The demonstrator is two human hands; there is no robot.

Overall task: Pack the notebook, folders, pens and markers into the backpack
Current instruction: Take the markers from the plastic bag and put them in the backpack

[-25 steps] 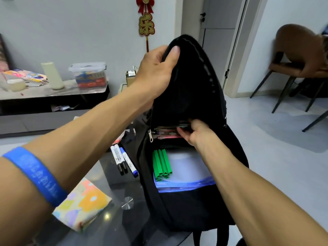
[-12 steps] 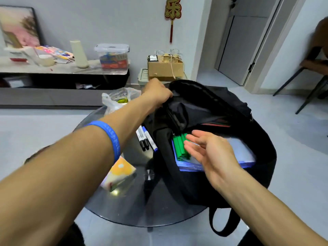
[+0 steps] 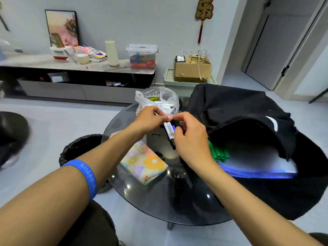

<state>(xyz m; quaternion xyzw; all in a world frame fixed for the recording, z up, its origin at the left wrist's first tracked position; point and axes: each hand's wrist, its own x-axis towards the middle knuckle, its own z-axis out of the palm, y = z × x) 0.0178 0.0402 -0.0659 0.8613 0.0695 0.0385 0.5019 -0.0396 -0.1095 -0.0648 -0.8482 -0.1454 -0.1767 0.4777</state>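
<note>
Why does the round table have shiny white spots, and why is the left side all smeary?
Head view: the glass table mirrors lights as small bright glints; the dark shape at the left edge is motion-blurred; the wide lens bends the door frame.

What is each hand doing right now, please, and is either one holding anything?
Left hand: fingers pinch a small pink item above the markers.
Right hand: fingertips meet the same pink item; whether it grips it cannot be told.
</note>
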